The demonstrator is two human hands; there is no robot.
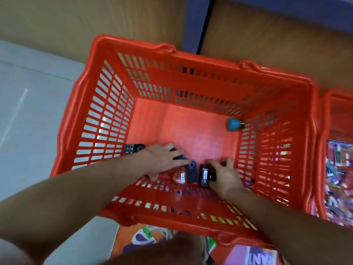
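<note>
A large red slotted basket (191, 58) stands on the floor below me, and both my hands reach down to its bottom. My left hand (162, 159) lies over a dark small item (179, 156), fingers curled around it. My right hand (225, 175) holds a black packet with a white barcode label (204, 175) at the near wall. Between the hands lie a dark oblong item (192, 172) and a round orange item with a barcode (178, 176). A black item (133, 149) sits in the near left corner. A blue-capped object (233, 124) lies at the far right corner.
A second red basket (332, 98) full of small colourful packets stands right beside the first. Wooden panels (267, 44) rise behind the baskets. Grey floor (28, 121) spreads to the left. Colourful packaging (152, 238) lies under the near edge.
</note>
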